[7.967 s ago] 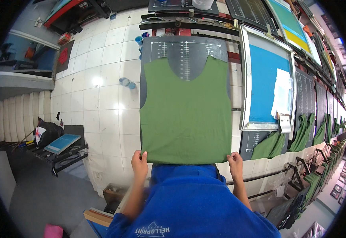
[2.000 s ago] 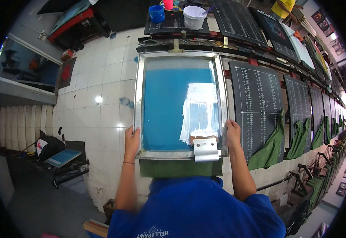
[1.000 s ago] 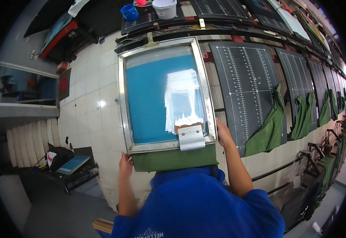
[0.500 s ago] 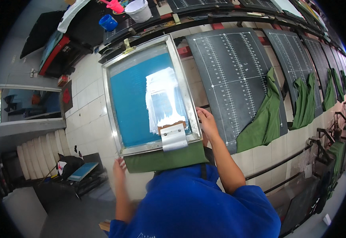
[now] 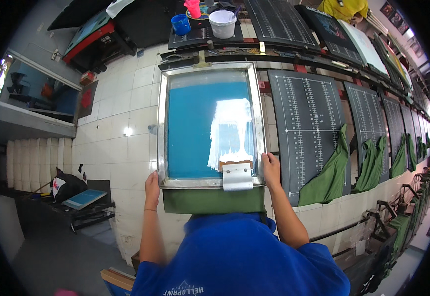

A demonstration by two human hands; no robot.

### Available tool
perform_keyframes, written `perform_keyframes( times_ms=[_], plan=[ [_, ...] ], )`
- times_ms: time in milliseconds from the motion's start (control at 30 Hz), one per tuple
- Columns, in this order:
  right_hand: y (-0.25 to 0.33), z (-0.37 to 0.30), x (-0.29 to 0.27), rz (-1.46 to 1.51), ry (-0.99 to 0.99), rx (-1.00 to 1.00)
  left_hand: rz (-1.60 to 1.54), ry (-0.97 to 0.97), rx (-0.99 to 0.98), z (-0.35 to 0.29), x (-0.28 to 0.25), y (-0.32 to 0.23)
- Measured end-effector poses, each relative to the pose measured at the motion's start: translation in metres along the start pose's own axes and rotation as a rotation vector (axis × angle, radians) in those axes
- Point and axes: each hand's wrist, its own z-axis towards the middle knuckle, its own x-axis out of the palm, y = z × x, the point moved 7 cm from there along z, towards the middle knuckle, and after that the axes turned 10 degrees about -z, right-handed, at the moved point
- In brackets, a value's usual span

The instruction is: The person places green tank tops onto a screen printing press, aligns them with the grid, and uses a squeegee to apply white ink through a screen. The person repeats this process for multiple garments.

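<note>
A screen printing frame with a silver metal border and blue mesh lies in front of me. White ink is spread in a patch on the right part of its mesh. Near the lower right corner rests a squeegee with a metal handle and a brown blade edge. My right hand grips the right side of the frame, its fingers curled at the border. At the lower left side, my left hand has its fingers closed against the border. Green cloth shows beneath the frame's near edge.
Dark printing boards with white ruler marks run off to the right, green cloths draped on them. A white bucket and a blue cup stand at the back. A hinge clamp meets the frame's far edge.
My left hand has moved up from below the lower left corner to the frame's left side. The right hand stays at the right border. My view has turned, so the frame appears straighter.
</note>
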Motion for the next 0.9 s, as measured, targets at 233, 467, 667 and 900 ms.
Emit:
perform_keyframes(
  times_ms=[233, 467, 667, 900],
  plan=[
    [0.033, -0.009, -0.009, -0.169, -0.113, 0.002, -0.052, -0.100, 0.098, -0.010, -0.008, 0.000],
    [0.035, -0.005, -0.082, -0.084, -0.167, -0.006, -0.107, 0.116, 0.090, -0.061, 0.050, -0.035],
    [-0.012, 0.084, -0.251, -0.024, -0.256, -0.069, -0.207, 0.427, 0.059, -0.106, 0.224, -0.049],
    [-0.055, 0.177, -0.382, -0.108, -0.386, -0.119, -0.102, 0.640, -0.079, -0.108, 0.388, -0.052]
  ],
)
